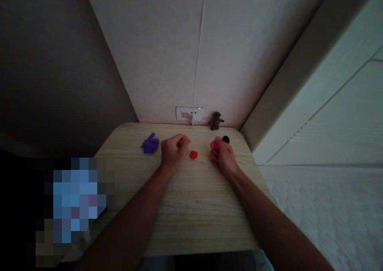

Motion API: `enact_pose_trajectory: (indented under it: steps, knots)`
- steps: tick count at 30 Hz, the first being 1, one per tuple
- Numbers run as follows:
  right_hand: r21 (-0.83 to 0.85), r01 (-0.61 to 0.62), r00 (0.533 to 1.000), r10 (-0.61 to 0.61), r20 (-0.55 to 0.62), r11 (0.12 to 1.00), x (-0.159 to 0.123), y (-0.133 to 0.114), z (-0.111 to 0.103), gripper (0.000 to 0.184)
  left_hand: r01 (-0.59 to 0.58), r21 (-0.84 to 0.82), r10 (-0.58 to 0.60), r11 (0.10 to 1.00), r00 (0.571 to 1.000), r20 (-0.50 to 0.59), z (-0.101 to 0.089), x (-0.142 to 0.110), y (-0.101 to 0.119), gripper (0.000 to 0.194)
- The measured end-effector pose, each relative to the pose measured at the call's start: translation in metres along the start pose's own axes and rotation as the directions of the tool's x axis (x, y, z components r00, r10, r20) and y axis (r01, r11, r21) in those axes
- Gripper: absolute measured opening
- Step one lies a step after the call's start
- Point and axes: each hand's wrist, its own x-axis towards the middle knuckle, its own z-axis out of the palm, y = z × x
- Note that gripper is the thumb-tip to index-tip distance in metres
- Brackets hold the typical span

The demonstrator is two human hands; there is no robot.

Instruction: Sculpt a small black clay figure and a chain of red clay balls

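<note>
Both my hands rest on a small light wooden table (191, 207). My left hand (173, 148) is curled into a loose fist, fingertips pressed together, with nothing visible in it. A small red clay lump (194, 154) lies on the table just right of it. My right hand (222, 154) is closed around another red clay piece (216, 145). A black clay ball (226, 139) sits right behind that hand. A purple clay lump (150, 144) lies to the left of my left hand.
A small brown clay figure (216, 121) stands at the table's back edge by a wall socket (189, 113) with a white plug. A white cabinet (329, 103) rises on the right. A blurred patch covers the lower left.
</note>
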Motion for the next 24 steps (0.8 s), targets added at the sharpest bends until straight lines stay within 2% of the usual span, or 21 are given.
enact_pose_trajectory:
  steps: [2, 5, 10, 20, 24]
  knots:
    - [0.025, 0.007, 1.0, -0.008, 0.009, 1.0, -0.0021, -0.0018, 0.0006, 0.05, -0.003, 0.002, 0.003, 1.0, 1.0, -0.001, 0.0, -0.0002, 0.0001, 0.032]
    - [0.088, 0.06, 0.994, -0.068, 0.082, 0.994, -0.0052, -0.0053, 0.002, 0.043, -0.002, -0.004, 0.002, 1.0, 1.0, 0.003, 0.0001, -0.0004, -0.0012, 0.031]
    - [0.036, 0.133, 0.984, -0.137, 0.113, 0.99, -0.0073, -0.0076, 0.0017, 0.037, -0.002, -0.016, 0.002, 1.0, 1.0, 0.001, 0.0008, -0.0001, -0.0045, 0.031]
    - [0.066, 0.03, 0.994, -0.037, 0.101, 0.997, -0.0042, -0.0037, -0.0007, 0.034, 0.0, -0.008, 0.0, 1.0, 1.0, 0.007, 0.0009, -0.0003, -0.0068, 0.033]
    - [0.087, 0.004, 0.997, -0.011, 0.083, 0.996, -0.0036, -0.0036, -0.002, 0.042, -0.003, -0.012, 0.003, 1.0, 1.0, 0.005, 0.0011, 0.0005, -0.007, 0.033]
